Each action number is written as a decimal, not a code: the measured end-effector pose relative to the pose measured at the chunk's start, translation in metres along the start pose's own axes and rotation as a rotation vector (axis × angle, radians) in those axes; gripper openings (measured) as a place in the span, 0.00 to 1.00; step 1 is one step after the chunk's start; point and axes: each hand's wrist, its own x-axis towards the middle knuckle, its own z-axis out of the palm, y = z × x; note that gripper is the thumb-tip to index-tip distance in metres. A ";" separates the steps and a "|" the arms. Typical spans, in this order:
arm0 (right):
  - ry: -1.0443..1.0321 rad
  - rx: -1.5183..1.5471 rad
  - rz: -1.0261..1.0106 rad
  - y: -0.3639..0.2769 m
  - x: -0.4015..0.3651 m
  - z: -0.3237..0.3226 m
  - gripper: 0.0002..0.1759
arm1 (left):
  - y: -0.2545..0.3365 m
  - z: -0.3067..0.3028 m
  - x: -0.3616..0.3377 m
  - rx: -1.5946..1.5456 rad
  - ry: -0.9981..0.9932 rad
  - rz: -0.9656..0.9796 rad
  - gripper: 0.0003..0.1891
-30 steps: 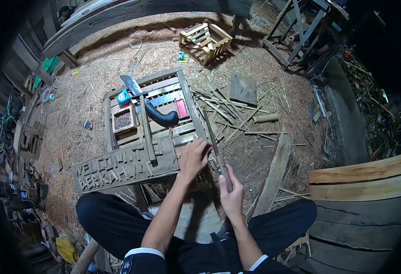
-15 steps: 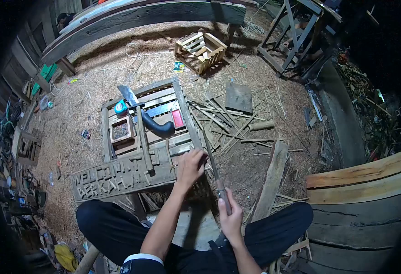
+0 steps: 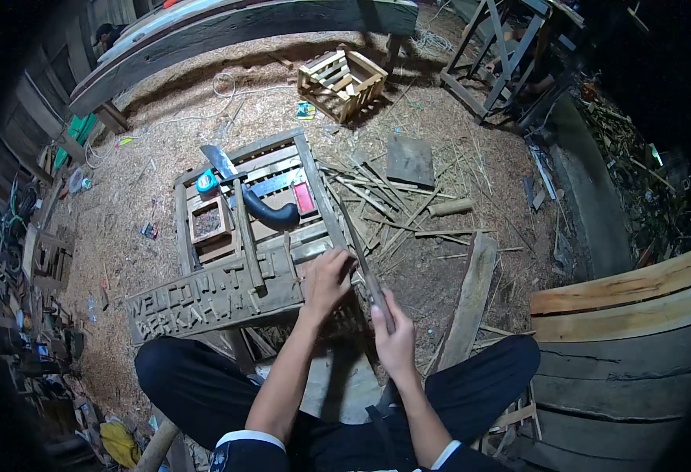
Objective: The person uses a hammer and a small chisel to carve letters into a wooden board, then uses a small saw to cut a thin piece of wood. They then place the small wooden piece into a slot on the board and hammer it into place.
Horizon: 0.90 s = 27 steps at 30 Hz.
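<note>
My right hand (image 3: 395, 338) is wrapped round the handle of a long, thin saw or blade (image 3: 366, 271) that points up and away along the slatted table's right edge. My left hand (image 3: 328, 282) is closed at the table's near right corner, against the blade; what its fingers pinch is too small to name. Left of it lies a wooden board (image 3: 204, 305) with raised stick letters. A hammer (image 3: 249, 240) rests across the board and the slatted table (image 3: 314, 177). Beyond are a machete (image 3: 263, 208), a tape measure (image 3: 206, 182), a small wooden box (image 3: 208, 221) and a red box (image 3: 304, 197).
A slatted crate (image 3: 345, 86) stands on the sawdust ahead, under a long bench (image 3: 243, 47). Thin sticks (image 3: 377, 193), a square board (image 3: 410, 160) and a plank (image 3: 471, 299) lie to the right. Wide boards (image 3: 621, 315) are at the far right.
My right hand and the blade have moved up and forward, with the blade further along the table edge. My left hand has shifted slightly up. The view has shifted a little.
</note>
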 end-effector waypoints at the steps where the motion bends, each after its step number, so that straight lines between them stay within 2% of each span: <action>1: 0.044 -0.045 -0.068 0.015 -0.009 0.000 0.28 | 0.001 0.001 -0.001 -0.016 0.006 -0.010 0.11; 4: 0.070 0.009 -0.016 0.022 -0.046 -0.009 0.28 | -0.003 0.003 -0.001 -0.023 -0.004 -0.023 0.10; 8: 0.077 -0.023 -0.107 0.012 0.001 0.008 0.26 | -0.001 0.001 -0.003 -0.016 -0.034 -0.023 0.10; 9: 0.031 0.017 0.007 0.005 0.004 0.007 0.26 | -0.001 0.000 -0.002 -0.024 -0.021 -0.007 0.10; 12: 0.040 -0.009 -0.024 0.009 -0.027 -0.005 0.26 | 0.001 -0.002 -0.001 -0.017 -0.019 -0.001 0.09; 13: 0.097 -0.002 -0.094 0.019 -0.038 -0.002 0.26 | 0.000 0.000 0.000 -0.023 -0.014 0.000 0.09; 20: 0.058 -0.061 -0.054 0.018 -0.001 0.008 0.26 | -0.001 0.000 -0.001 -0.031 -0.031 -0.032 0.10; 24: 0.065 0.012 -0.060 0.017 -0.041 -0.006 0.27 | 0.000 -0.002 -0.001 0.000 -0.034 -0.017 0.10; 27: 0.057 -0.004 -0.028 0.010 -0.001 0.009 0.26 | -0.006 0.003 -0.003 -0.005 -0.025 -0.012 0.10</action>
